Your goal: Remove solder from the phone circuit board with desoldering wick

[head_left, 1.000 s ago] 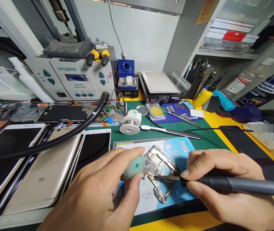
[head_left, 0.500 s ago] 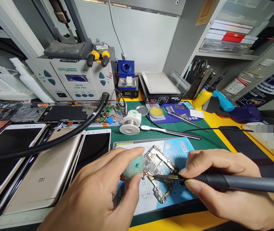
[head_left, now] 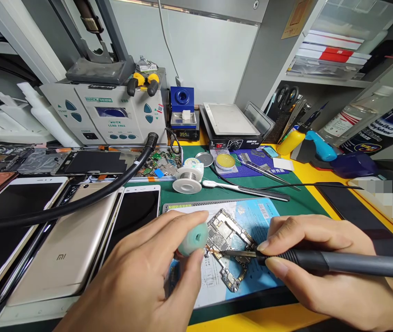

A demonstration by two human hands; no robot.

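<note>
My left hand (head_left: 148, 263) pinches a pale green spool of desoldering braid (head_left: 196, 239) between thumb and fingers. A short copper-coloured strand runs from it towards the phone circuit board (head_left: 229, 230). My right hand (head_left: 324, 263) grips a black soldering iron (head_left: 341, 263) like a pen, its tip pointing left. That tip meets the strand over the board's lower left part; whether it presses on the board I cannot tell. Beneath the board lies a blue and white printed sheet (head_left: 265, 221). The fingers of my left hand cover part of the sheet.
Several phones, including a gold one (head_left: 65, 240), lie on the left under a thick black hose (head_left: 113, 196). Behind the board are a solder reel (head_left: 187, 179), a toothbrush (head_left: 244, 189), a yellow paste tin (head_left: 224, 161) and tweezers (head_left: 268, 173). A hot air station (head_left: 109, 120) stands behind.
The whole view has shifted very slightly to the right. Both hands keep the same hold, with the iron's tip still at the copper strand.
</note>
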